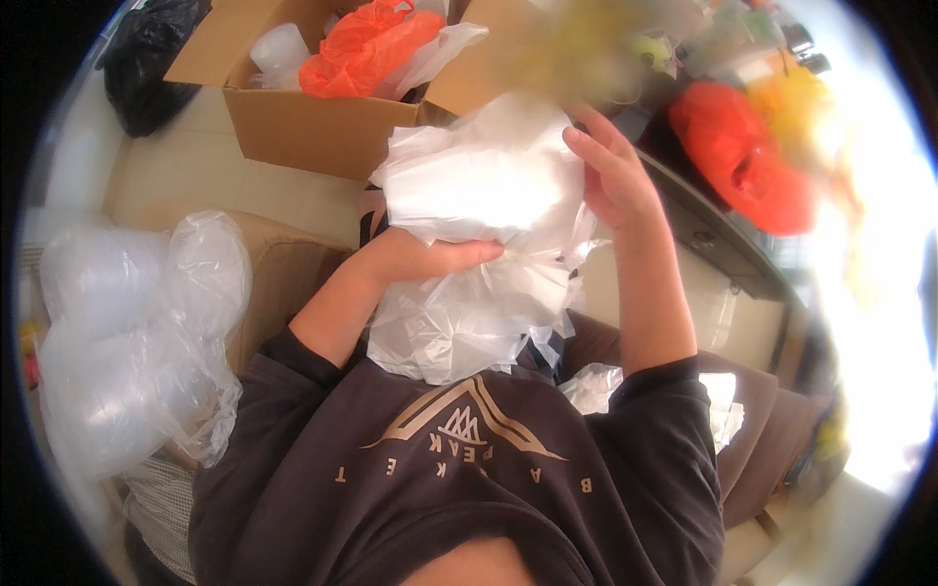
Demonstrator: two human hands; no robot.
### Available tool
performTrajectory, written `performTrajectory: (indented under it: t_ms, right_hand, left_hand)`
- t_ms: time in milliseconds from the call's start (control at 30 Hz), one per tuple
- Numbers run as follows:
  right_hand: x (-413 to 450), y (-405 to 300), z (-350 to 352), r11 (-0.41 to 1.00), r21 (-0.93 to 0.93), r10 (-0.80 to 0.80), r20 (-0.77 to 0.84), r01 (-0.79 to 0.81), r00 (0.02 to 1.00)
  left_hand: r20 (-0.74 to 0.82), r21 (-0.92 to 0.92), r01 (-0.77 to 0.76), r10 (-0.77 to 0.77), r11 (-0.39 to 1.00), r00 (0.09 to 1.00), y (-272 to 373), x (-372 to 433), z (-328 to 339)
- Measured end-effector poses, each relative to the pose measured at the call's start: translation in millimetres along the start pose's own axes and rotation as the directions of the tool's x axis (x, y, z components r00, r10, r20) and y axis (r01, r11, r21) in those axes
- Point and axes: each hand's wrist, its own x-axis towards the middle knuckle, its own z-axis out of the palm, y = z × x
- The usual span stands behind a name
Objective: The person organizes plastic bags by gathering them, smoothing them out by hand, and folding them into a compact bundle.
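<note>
A crumpled bundle of thin white plastic bags hangs in front of my chest, its upper face bright with glare. My left hand grips it from the left, thumb pressed across the front and the other fingers hidden behind. Looser, translucent plastic droops below that thumb towards my lap. At the bundle's right edge my right hand is raised with its fingers apart. Its fingertips lie beside or lightly against the plastic; I cannot tell which.
An open cardboard box beyond holds an orange-red plastic bag and clear plastic containers. Clear bags of stacked plastic tubs sit at left. A black bag stands far left. A red bag rests on a drawer cabinet at right.
</note>
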Motion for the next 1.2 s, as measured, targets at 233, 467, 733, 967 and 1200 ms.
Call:
performTrajectory:
  t_ms: [233,467,733,967,1200]
  right_hand:
    - [22,20,-10,0.912,0.325,0.201,0.177,-0.250,0.963]
    - [31,-6,20,0.946,0.155,0.268,0.116,-0.284,0.956]
    - [20,22,-9,0.942,0.244,0.166,0.261,-0.231,0.951]
    - [-1,-33,14,0.956,0.133,-0.284,0.199,0.261,0.938]
    - [-49,-6,35,0.881,-0.287,-0.178,0.535,0.376,0.826]
  left_hand:
    - [0.211,0.157,0.006,-0.040,0.988,0.977,-16,0,-5]
    - [0.262,0.402,-0.262,0.164,0.877,0.951,-71,-11,-21]
    - [0.244,0.451,-0.185,0.079,0.873,0.967,-84,-18,-6]
    - [-0.366,0.280,-0.130,0.231,0.951,0.902,-75,8,-22]
    - [-0.521,0.258,-0.023,0.159,0.966,0.839,-89,-47,-54]
